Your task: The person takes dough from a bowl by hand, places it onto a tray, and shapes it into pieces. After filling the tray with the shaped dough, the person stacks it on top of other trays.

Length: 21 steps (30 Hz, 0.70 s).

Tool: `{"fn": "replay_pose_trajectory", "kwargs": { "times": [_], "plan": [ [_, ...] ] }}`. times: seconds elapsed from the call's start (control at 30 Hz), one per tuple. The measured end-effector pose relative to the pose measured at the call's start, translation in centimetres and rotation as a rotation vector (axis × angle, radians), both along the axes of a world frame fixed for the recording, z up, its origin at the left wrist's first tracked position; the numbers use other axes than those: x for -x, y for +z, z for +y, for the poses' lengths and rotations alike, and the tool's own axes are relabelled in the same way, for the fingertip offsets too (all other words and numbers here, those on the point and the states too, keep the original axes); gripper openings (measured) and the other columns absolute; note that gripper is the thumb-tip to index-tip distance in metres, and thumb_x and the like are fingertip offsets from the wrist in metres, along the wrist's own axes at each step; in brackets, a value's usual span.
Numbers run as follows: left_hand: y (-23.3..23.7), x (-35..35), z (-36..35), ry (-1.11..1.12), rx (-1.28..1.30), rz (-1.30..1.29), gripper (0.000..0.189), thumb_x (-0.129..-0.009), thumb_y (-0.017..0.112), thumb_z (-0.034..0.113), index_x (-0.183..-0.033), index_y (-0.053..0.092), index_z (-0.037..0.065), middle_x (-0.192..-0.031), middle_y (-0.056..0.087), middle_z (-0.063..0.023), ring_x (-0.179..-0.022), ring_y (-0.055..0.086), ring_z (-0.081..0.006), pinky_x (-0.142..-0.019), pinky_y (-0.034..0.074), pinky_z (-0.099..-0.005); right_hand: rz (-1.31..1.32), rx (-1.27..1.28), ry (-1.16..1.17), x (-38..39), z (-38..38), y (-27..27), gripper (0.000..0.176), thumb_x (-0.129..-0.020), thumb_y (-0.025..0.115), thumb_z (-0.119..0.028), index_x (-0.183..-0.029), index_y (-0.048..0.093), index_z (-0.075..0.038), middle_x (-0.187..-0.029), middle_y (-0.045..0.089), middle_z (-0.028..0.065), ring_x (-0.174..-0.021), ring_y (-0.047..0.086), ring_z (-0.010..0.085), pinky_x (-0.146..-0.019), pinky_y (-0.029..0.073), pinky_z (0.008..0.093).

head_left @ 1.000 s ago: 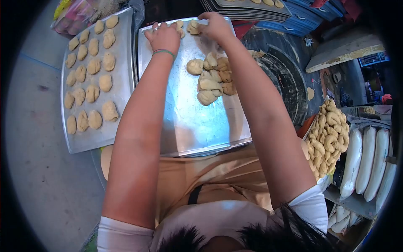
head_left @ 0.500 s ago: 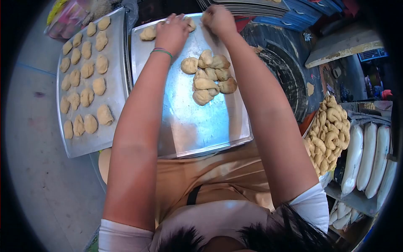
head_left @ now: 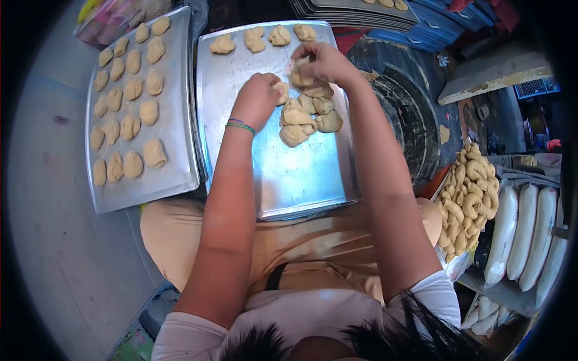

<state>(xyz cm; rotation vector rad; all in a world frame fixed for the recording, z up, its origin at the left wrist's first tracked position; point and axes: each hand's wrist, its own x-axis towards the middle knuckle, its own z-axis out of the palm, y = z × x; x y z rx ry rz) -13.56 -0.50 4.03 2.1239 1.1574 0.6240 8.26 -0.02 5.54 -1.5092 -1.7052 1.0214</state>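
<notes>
A metal tray (head_left: 301,180) lies in front of me, with a row of separate dough pieces (head_left: 279,35) along its far edge. A heap of dough pieces (head_left: 298,117) sits right of its middle. My left hand (head_left: 259,99), closed, holds a piece of dough (head_left: 279,92) at the heap's left side. My right hand (head_left: 322,63) has its fingers closed round another dough piece (head_left: 301,73) at the heap's far end.
A second tray (head_left: 174,174) on the left bears rows of dough pieces. Stacked trays (head_left: 361,18) stand at the far side. Twisted dough (head_left: 469,198) is piled at the right, beside filled plastic bags (head_left: 503,234). A round dark pan (head_left: 403,114) lies right of my tray.
Both hands have come back from the tray's far edge to the heap and taken hold of dough there. Four pieces now show uncovered in the far row. The view has shifted slightly.
</notes>
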Motion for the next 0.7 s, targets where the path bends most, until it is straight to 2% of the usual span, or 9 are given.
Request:
{"fn": "replay_pose_trajectory", "kwargs": {
  "times": [0.07,0.1,0.23,0.3,0.4,0.47,0.57,0.67,0.7],
  "plan": [
    [-0.6,0.5,0.5,0.225,-0.122,-0.118,0.025,-0.081,0.061,0.014,-0.103,0.065,0.002,-0.101,0.06,-0.0213,-0.092,0.059,-0.0403,-0.085,0.047,-0.0446,0.022,-0.228,-0.14,1.7,0.7,1.4,0.028,-0.07,0.069,-0.01,-0.098,0.065,-0.003,-0.09,0.063,0.0029,-0.083,0.059,0.0131,-0.075,0.048,0.0261],
    [-0.3,1.0,1.2,0.333,-0.197,-0.088,0.024,-0.081,0.061,0.012,-0.102,0.065,0.002,-0.101,0.06,-0.0215,-0.091,0.059,-0.0401,-0.083,0.048,-0.0443,0.078,-0.216,-0.164,2.7,1.4,1.7,0.03,-0.07,0.068,-0.01,-0.098,0.065,-0.002,-0.09,0.064,0.004,-0.082,0.058,0.013,-0.074,0.048,0.0269],
    [0.0,2.5,4.1,0.578,-0.391,0.049,0.024,-0.08,0.061,0.011,-0.103,0.066,0.004,-0.104,0.058,-0.0215,-0.09,0.061,-0.0387,-0.081,0.05,-0.0432,-0.134,-0.27,-0.138,6.7,4.0,-0.6,0.036,-0.07,0.07,-0.016,-0.103,0.065,-0.004,-0.097,0.065,0.0109,-0.09,0.061,0.0224,-0.08,0.048,0.0322],
    [0.0,2.8,4.3,0.523,-0.327,0.159,0.026,-0.08,0.062,0.011,-0.105,0.066,0.004,-0.105,0.057,-0.0206,-0.089,0.061,-0.0384,-0.081,0.05,-0.0427,-0.353,-0.358,-0.163,7.9,4.3,-2.3,0.038,-0.07,0.073,-0.021,-0.105,0.066,-0.006,-0.102,0.065,0.016,-0.096,0.062,0.0306,-0.085,0.049,0.0365],
    [-0.7,3.6,4.8,0.514,-0.301,0.268,0.032,-0.079,0.065,0.016,-0.11,0.066,0.007,-0.106,0.058,-0.019,-0.095,0.06,-0.0348,-0.083,0.049,-0.0423,-0.267,-0.358,-0.265,5.9,2.2,-0.3,0.042,-0.072,0.074,-0.026,-0.108,0.064,-0.007,-0.108,0.063,0.0173,-0.103,0.059,0.0338,-0.089,0.047,0.039],
    [-0.4,3.7,4.5,0.537,-0.284,0.347,0.035,-0.079,0.066,0.02,-0.112,0.065,0.008,-0.106,0.058,-0.0184,-0.101,0.058,-0.0325,-0.084,0.048,-0.0433,-0.455,-0.102,-0.262,3.3,-1.1,2.5,0.04,-0.072,0.075,-0.03,-0.104,0.067,-0.007,-0.109,0.063,0.017,-0.103,0.059,0.0327,-0.088,0.047,0.0401],
    [0.5,1.8,2.6,0.523,-0.56,0.22,0.037,-0.081,0.065,0.025,-0.115,0.064,0.011,-0.109,0.058,-0.0146,-0.109,0.054,-0.0288,-0.089,0.044,-0.0451,-0.644,0.024,-0.103,0.7,-4.2,1.3,0.032,-0.072,0.075,-0.026,-0.096,0.068,-0.005,-0.096,0.067,0.0126,-0.088,0.064,0.0247,-0.078,0.05,0.0364],
    [-0.6,-0.5,2.0,0.124,-0.596,0.178,0.035,-0.085,0.06,0.026,-0.118,0.063,0.015,-0.111,0.059,-0.0103,-0.112,0.052,-0.0272,-0.092,0.039,-0.0451,-0.101,0.113,-0.109,-0.8,-3.4,0.1,0.024,-0.071,0.074,-0.02,-0.088,0.068,-0.003,-0.08,0.067,0.006,-0.07,0.06,0.0143,-0.066,0.049,0.0305],
    [-1.4,-1.0,1.9,0.12,-0.533,0.222,0.032,-0.087,0.056,0.022,-0.117,0.064,0.017,-0.112,0.059,-0.0081,-0.111,0.051,-0.0266,-0.094,0.036,-0.0442,-0.083,0.044,-0.198,-0.6,-2.9,-0.4,0.02,-0.07,0.071,-0.015,-0.085,0.067,-0.002,-0.071,0.064,0.0016,-0.062,0.055,0.009,-0.058,0.047,0.0265]
  ]
}}
